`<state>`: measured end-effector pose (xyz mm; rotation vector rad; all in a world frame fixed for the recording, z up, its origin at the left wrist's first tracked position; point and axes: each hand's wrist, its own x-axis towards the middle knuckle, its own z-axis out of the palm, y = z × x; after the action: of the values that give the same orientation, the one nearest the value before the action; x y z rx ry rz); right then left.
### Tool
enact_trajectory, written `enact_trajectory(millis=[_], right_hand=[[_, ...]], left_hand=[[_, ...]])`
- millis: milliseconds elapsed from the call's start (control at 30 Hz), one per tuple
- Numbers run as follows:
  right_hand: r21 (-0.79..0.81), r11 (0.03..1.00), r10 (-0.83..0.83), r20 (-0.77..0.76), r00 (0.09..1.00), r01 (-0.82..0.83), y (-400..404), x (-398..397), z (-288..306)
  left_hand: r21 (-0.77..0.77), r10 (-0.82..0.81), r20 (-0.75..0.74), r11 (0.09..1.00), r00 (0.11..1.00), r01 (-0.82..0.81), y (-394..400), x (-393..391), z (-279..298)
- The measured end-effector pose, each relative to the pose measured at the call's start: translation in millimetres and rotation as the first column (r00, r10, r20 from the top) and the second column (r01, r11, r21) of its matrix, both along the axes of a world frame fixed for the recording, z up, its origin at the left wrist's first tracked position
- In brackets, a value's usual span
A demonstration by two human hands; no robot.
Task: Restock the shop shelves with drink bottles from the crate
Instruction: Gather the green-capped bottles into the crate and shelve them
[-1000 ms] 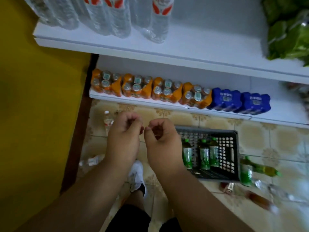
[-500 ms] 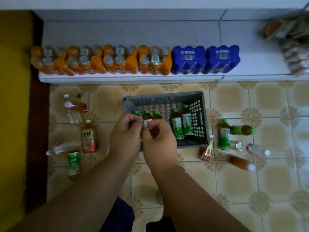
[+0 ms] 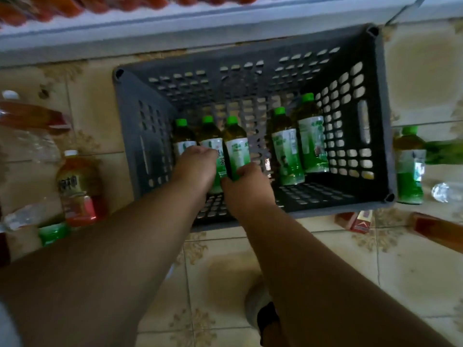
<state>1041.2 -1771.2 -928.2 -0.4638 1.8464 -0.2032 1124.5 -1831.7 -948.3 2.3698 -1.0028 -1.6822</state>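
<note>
Centrally, a grey perforated crate (image 3: 378, 116) sits on the tiled floor (image 3: 225, 271) just below the white shelf edge (image 3: 125, 28), holding five upright green-capped tea bottles; both hands reach in at its lower left. Left hand (image 3: 194, 166) curls over the second bottle from the left (image 3: 213, 146), right hand (image 3: 246, 186) grips the third bottle (image 3: 236, 144) low on its label; more bottles stand and lie along the frame's left and right edges, among them a red-labelled tea bottle (image 3: 77, 189) at left.
</note>
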Motion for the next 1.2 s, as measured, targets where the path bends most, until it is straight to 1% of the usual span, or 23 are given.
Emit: enact_trajectory(millis=[67,133,200,267,333,433,500,533,567,600,667,733,800,867,933,1000,1033,1100,1167,1200], right_hand=[[0.113,0.986,0.125,0.016,0.992,-0.126,-14,-7,-38],[0.193,0.948,0.259,-0.013,0.966,-0.252,-33,-11,-72],[0.233,0.908,0.372,-0.061,0.926,-0.349,-48,-14,-101],[0.242,0.894,0.406,-0.078,0.910,-0.378,-53,-17,-126],[0.220,0.917,0.361,-0.102,0.927,-0.332,-54,-22,-147],[0.127,0.971,0.212,-0.074,0.975,-0.201,-56,-33,-168],[0.093,0.988,0.127,-0.016,0.992,-0.125,-56,-40,-168],[0.080,0.993,0.087,0.037,0.996,-0.090,-55,-43,-163],[0.064,0.998,0.023,0.099,0.995,-0.029,-55,-44,-155],[0.055,0.997,-0.064,0.169,0.984,0.055,-53,-45,-143],[0.045,0.974,-0.226,0.303,0.926,0.223,-49,-46,-107],[0.050,0.940,-0.326,0.430,0.842,0.339,-45,-45,-63],[0.012,0.911,-0.355,0.535,0.767,0.413,-41,-45,-12],[0.000,0.891,-0.355,0.623,0.697,0.454,-37,-44,43],[0.011,0.883,-0.355,0.671,0.651,0.469,-33,-44,105],[0.029,0.857,-0.373,0.725,0.579,0.515,-30,-47,181],[0.041,0.839,-0.387,0.746,0.542,0.543,-28,-49,220],[0.040,0.805,-0.403,0.769,0.496,0.592,-25,-57,291],[-0.004,0.779,-0.371,0.804,0.466,0.627,-23,-63,363],[-0.042,0.768,-0.338,0.821,0.460,0.639,-23,-66,405]], left_hand=[[0.035,-0.038,0.016,0.999,0.999,0.037,-15,4,-40],[0.079,-0.031,0.030,0.996,0.999,0.029,-24,7,-76],[0.170,0.047,0.031,0.984,0.998,-0.052,-26,6,-101],[0.235,0.084,0.026,0.968,0.996,-0.087,-23,3,-117],[0.248,0.063,0.003,0.967,0.998,-0.062,-21,-2,-131],[0.199,0.022,0.032,0.980,0.999,-0.028,-20,-9,-145],[0.168,0.021,0.024,0.985,0.999,-0.025,-23,-11,-146],[0.162,0.043,0.007,0.986,0.999,-0.043,-25,-8,-141],[0.167,0.099,-0.012,0.981,0.995,-0.095,-30,-5,-132],[0.187,0.179,-0.038,0.968,0.983,-0.169,-34,-1,-119],[0.225,0.319,-0.147,0.933,0.936,-0.282,-34,9,-83],[0.267,0.388,-0.283,0.910,0.877,-0.316,-31,23,-40],[0.311,0.408,-0.381,0.902,0.830,-0.300,-27,36,12],[0.312,0.367,-0.449,0.919,0.815,-0.241,-25,44,69],[0.276,0.309,-0.508,0.942,0.804,-0.188,-24,50,132],[0.263,0.290,-0.585,0.951,0.758,-0.161,-23,54,205],[0.263,0.284,-0.634,0.954,0.719,-0.145,-23,55,241],[0.246,0.265,-0.708,0.961,0.655,-0.124,-24,50,311],[0.179,0.212,-0.744,0.977,0.634,-0.116,-25,45,381],[0.120,0.168,-0.753,0.986,0.636,-0.118,-24,43,421]])
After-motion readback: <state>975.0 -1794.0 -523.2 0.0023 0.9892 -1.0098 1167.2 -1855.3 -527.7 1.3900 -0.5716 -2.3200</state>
